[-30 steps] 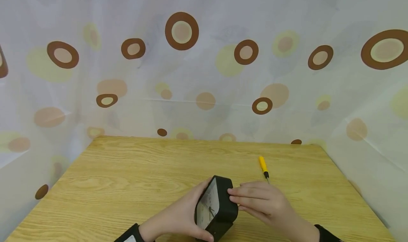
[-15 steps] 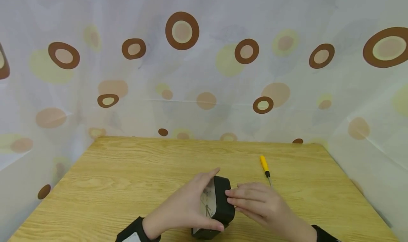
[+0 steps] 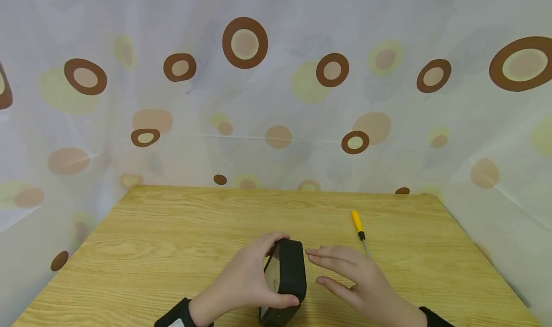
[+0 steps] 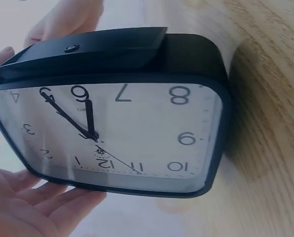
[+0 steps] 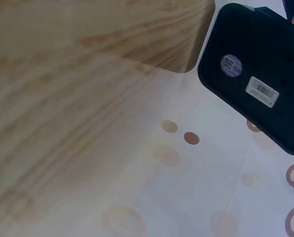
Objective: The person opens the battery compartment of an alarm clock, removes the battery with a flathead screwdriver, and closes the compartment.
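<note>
It looked like a makeshift recording booth — a wooden table [image 3: 172, 236] was screened on three sides by a circle-patterned curtain [image 3: 276, 102].

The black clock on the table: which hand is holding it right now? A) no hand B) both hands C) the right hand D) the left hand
D. The left hand curls round the black clock, thumb on its near edge and fingers over the top, while the right hand hovers just beside it with straight fingers, not touching.
</note>
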Action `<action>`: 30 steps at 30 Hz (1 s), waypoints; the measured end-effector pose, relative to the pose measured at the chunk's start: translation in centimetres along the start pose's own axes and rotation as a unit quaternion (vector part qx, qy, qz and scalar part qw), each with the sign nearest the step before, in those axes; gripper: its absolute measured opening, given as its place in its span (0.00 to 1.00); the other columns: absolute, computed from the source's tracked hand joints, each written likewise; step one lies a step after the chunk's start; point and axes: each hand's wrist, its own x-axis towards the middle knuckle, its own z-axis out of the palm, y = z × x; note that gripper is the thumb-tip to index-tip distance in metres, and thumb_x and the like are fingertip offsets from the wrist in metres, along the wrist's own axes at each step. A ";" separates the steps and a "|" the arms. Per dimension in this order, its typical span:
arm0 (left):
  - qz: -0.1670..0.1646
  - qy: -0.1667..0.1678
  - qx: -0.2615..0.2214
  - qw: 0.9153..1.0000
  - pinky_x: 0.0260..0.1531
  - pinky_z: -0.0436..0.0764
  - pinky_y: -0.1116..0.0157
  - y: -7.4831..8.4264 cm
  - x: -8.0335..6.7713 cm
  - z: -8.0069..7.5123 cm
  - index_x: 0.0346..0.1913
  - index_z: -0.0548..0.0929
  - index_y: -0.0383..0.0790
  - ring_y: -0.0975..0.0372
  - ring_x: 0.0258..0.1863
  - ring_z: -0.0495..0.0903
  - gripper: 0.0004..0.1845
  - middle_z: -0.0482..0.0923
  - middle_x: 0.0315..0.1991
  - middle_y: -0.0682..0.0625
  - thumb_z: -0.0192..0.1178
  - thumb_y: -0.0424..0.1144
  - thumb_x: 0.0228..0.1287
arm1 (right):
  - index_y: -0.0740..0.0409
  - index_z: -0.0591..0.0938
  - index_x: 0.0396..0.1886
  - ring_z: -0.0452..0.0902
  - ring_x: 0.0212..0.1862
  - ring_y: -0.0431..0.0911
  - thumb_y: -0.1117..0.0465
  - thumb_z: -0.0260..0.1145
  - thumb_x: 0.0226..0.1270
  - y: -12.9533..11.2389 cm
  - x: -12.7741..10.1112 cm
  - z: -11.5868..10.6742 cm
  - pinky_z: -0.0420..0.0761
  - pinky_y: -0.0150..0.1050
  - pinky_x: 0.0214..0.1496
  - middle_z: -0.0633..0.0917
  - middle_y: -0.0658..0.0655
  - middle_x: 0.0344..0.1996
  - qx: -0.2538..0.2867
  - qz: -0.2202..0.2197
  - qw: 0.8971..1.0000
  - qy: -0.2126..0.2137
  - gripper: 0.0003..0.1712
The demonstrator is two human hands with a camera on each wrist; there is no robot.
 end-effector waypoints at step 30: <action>0.058 0.085 -0.147 0.984 0.64 0.82 0.58 0.6 0.6 0.5 0.78 0.69 0.47 0.56 0.62 0.82 0.50 0.77 0.68 0.49 0.83 0.40 0.52 | 0.42 0.62 0.84 0.72 0.76 0.58 0.36 0.84 0.52 -0.5 -0.1 0.9 0.74 0.65 0.71 0.75 0.49 0.76 0.147 0.388 0.875 -0.248 0.63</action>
